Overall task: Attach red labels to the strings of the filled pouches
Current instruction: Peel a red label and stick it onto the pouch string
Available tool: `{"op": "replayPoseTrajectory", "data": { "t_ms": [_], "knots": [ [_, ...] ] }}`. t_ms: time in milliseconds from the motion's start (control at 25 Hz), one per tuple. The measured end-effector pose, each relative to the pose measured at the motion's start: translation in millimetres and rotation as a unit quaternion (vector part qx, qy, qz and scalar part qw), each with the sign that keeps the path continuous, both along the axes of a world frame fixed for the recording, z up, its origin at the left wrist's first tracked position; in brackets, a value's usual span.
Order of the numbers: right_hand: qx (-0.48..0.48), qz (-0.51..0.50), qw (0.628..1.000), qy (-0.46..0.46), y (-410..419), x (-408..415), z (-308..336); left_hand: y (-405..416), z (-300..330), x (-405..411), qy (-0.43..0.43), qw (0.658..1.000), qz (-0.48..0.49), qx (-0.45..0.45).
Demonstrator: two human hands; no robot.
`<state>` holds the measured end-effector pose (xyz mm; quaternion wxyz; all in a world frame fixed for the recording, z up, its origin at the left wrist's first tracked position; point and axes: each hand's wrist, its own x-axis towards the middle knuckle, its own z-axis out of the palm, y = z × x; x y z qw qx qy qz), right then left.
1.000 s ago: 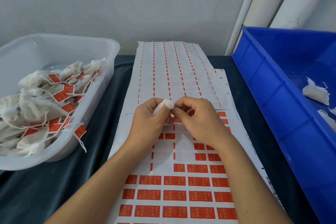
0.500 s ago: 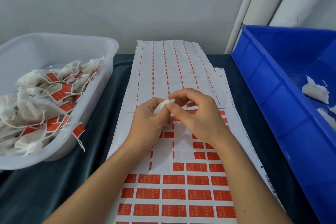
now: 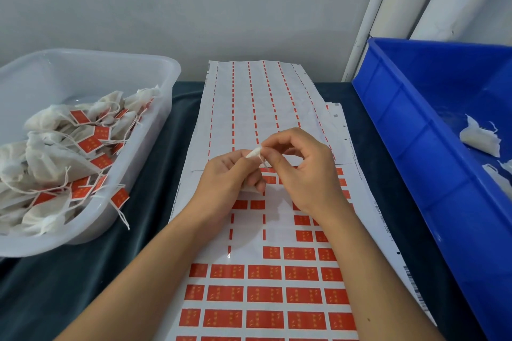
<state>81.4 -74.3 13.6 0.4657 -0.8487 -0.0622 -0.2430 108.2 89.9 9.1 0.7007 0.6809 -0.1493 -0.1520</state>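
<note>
Dark teal cloth covers our bench under a plain grey wall, and the head camera is our only view.

We have the long white backing sheets of red rectangular labels laid flat down the middle, straight beneath our fingers, so a label can be peeled without reaching. The nearer rows are full; the rows just under our knuckles are partly stripped.

Our left hand has its fingers curled around a small white cloth pouch, whose gathered top pokes out past the thumb and forefinger. Our right hand pinches at that same tip with thumb and forefinger, where a thin white string hangs down between the two hands. We judge we are drawing the string free to take a label; no label shows in our fingers.

Off to the left of our left fingers, well apart, sits the clear plastic tub piled with pouches that already carry red tags, probably the finished lot. Right of our right fingers stands the deep blue plastic crate, holding a few white pouches without tags.
</note>
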Motion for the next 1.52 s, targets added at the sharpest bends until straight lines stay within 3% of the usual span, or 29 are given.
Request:
{"op": "replayPoseTrajectory", "data": {
  "t_ms": [280,1000,1520],
  "knots": [
    [-0.051,0.036,0.997,-0.038,-2,-1,-3,-3,-1,2,0.011,0.999,0.039,-0.006],
    [-0.166,0.001,0.984,-0.063,0,-5,-7,-7,-7,0,-0.037,0.994,0.091,0.05],
    [-0.052,0.053,0.997,0.02,1,-4,-4,-8,-10,-3,-0.066,0.993,0.077,0.068]
  ]
}}
